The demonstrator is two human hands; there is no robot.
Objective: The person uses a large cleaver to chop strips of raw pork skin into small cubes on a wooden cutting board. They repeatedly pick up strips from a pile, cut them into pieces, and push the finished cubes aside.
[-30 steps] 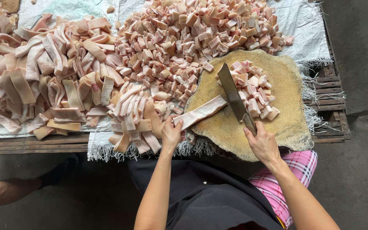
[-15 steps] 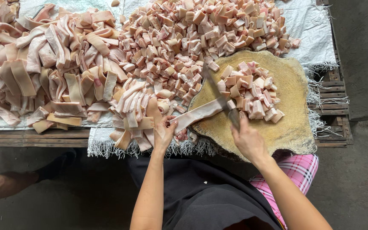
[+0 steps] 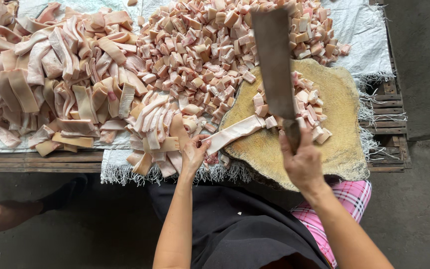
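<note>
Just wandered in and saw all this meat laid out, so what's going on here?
A person is chopping pale pink strips of fatty meat into small cubes. The right hand has a cleaver raised above a round wooden chopping block, while the left hand holds one long strip by its end, its other end lying on the block. Cut cubes sit on the block, a big heap of cubes lies behind it, and uncut strips are piled to the left on a white woven sheet.

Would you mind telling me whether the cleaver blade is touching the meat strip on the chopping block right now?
Apart. In the head view the cleaver is raised toward the camera in the right hand, well above the strip, which the left hand holds.
</note>
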